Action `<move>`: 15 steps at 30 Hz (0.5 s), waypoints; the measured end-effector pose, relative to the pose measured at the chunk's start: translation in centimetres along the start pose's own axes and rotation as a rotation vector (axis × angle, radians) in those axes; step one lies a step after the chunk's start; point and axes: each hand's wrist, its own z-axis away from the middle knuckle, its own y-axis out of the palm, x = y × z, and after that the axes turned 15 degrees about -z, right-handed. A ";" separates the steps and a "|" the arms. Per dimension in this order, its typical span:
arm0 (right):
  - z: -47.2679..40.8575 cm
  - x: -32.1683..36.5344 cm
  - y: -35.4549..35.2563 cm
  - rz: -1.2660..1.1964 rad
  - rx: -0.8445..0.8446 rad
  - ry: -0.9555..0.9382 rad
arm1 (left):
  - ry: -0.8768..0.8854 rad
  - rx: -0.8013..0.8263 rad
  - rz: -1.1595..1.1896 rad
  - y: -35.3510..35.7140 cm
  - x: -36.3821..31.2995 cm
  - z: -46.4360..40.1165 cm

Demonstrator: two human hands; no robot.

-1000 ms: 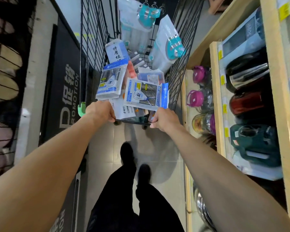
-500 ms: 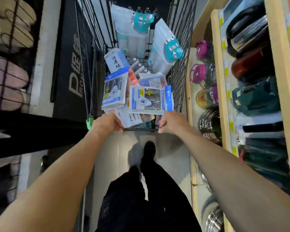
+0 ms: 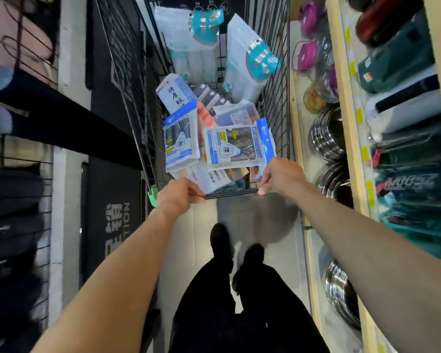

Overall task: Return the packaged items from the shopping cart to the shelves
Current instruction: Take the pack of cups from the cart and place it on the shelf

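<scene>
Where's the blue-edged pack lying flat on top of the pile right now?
In the head view the blue-edged pack tops the pile at the near end of the cart, just beyond the right hand on the handle.

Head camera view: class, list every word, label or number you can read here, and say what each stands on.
"TION": dark promotion panel left of the aisle; the characters beside it are cut off.
"厚": badge on the blue-edged pack atop the pile in the shopping cart.
"厚": the matching pack to its left.
"ON", twice: dark sign beyond the cart.
Handwritten characters on the white pack, yellow shelf tags: unreadable.
</scene>
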 end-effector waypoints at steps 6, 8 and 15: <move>4.9 -3.9 5.9 0.020 0.031 -0.020 | 0.071 0.016 -0.078 6.4 1.3 6.4; 6.6 -4.9 7.7 0.012 0.007 -0.026 | 0.112 0.011 -0.180 7.8 1.6 8.2; 9.4 -6.8 11.8 -0.021 0.038 0.032 | 0.333 -0.055 -0.410 12.2 3.0 12.6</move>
